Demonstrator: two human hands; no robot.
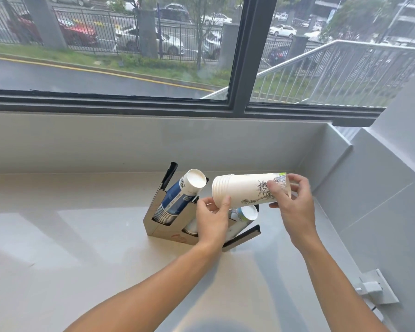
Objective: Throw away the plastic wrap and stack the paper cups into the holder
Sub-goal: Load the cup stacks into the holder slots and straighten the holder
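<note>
Window (110,44) fills the top of my view, looking out on a wet road, a fence and parked cars. Below it runs a pale countertop (58,248), backed by a low light wall and closed on the right by a tiled side wall that carries a white socket (375,287).

Near the middle of the counter stands the cup holder (153,226) — a metal rack with slanted slots. Its left slot holds a leaning stack of blue paper cups (175,200), bottoms pointing up toward me. A second, lighter stack (246,215) sits in a slot further right, mostly hidden behind my hands.

I hold a white stack of paper cups (244,188) sideways in the air just above the holder, its closed bottoms pointing left and its open mouth to the right. A line drawing of a crowned statue shows on its side.

My left hand (211,221) closes around the bottom end of the white stack, thumb on the near side. My right hand (295,202) grips the mouth end, fingers curled over the rim.
</note>
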